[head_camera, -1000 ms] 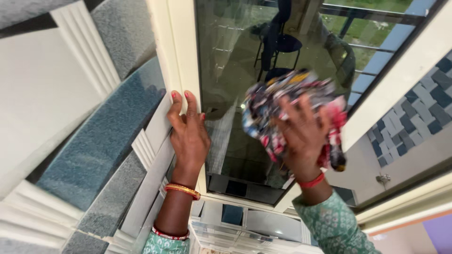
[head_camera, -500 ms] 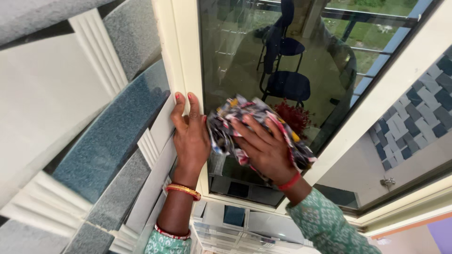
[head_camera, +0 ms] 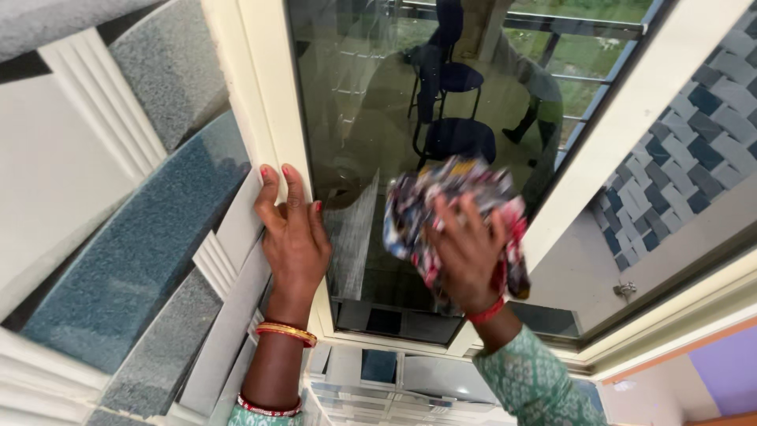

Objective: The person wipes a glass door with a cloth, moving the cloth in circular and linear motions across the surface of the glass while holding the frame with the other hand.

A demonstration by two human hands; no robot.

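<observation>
**Patterned cloth pressed to a window pane, other hand braced on the frame**

The right hand [head_camera: 467, 252] presses a crumpled, multicoloured patterned cloth [head_camera: 441, 207] flat against the dark glass pane [head_camera: 371, 102] of a window. Its fingers [head_camera: 471, 213] are spread apart over the bunched fabric and hold it against the glass; the cloth bulges out above and to both sides of the hand, with one end hanging down past the wrist on the right. A red bangle [head_camera: 486, 312] sits on that wrist, above a green patterned sleeve [head_camera: 536, 379].

The left hand [head_camera: 293, 237] lies flat on the cream window frame [head_camera: 264, 87] just left of the pane. Its fingers [head_camera: 282, 189] are together and stretched upward along the frame's edge, gripping nothing; the thumb points toward the glass. Gold and red bangles [head_camera: 285, 333] ring that forearm.

The cloth sits in the lower middle of the pane, near the frame's right-hand bar and well clear of the left hand. A streaky, lighter patch [head_camera: 353, 229] shows on the glass between the two hands. The pane reflects a dark blue chair [head_camera: 451, 102] and a railing with grass behind it. Left of the frame, the wall carries blue and grey textured panels [head_camera: 134, 252] divided by white ribbed mouldings [head_camera: 98, 102]. To the right, a second glazed panel shows a grey patterned tile surface [head_camera: 702, 126].
</observation>
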